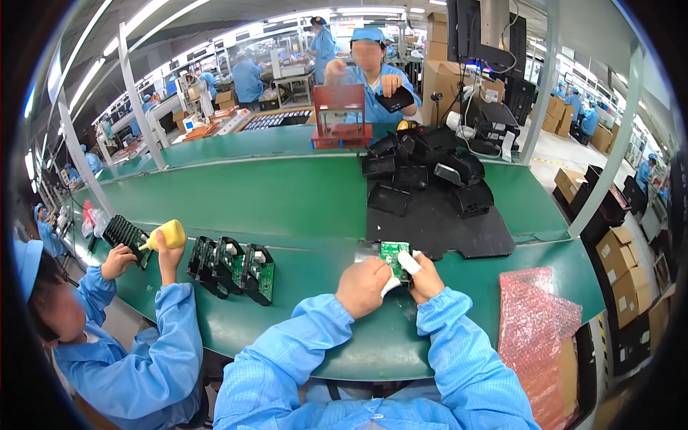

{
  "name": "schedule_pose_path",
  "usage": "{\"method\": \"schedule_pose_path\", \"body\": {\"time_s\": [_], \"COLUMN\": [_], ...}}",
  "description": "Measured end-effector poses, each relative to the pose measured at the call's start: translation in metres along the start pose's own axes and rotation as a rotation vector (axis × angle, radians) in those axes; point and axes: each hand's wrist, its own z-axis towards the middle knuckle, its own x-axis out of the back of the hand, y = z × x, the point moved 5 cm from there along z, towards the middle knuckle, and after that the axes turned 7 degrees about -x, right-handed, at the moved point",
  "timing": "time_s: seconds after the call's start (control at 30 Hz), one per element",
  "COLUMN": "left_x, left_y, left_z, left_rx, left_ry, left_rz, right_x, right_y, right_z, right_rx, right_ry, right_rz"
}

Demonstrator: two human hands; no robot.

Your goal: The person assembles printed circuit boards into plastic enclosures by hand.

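A green circuit board (393, 255) is held between my two hands over the near part of the green bench. My left hand (365, 286) is closed at the board's left edge, its fingertips curled, with a white cover on a finger. On the other side my right hand (426, 277) grips the board, a white-covered thumb lying across its face. Something dark shows beneath the board, mostly hidden by my fingers. To the left stand several black-framed circuit boards (231, 266) in a row.
Black plastic housings (430, 161) are heaped on a dark mat (444, 231) ahead. Pink bubble wrap (532, 315) lies at right. A co-worker at left holds a yellow bottle (171, 234) over a black rack of boards (127, 236). Opposite, another sits behind a red fixture (341, 118).
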Motion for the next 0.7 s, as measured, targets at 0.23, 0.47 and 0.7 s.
{"method": "schedule_pose_path", "body": {"time_s": [0.23,0.47,0.7], "left_x": [-0.003,0.047,0.013], "left_y": [0.002,-0.015,-0.063], "left_z": [-0.012,0.002,-0.021], "left_rx": [0.003,0.209,0.582], "left_ry": [0.029,0.483,0.282], "left_rz": [0.030,0.062,-0.354], "right_x": [-0.009,-0.010,-0.043], "right_y": [-0.019,-0.018,-0.023], "right_z": [0.002,-0.004,-0.029], "right_rx": [0.288,0.521,0.668], "right_ry": [0.006,0.079,0.279], "right_rz": [-0.419,-0.599,-0.942]}}
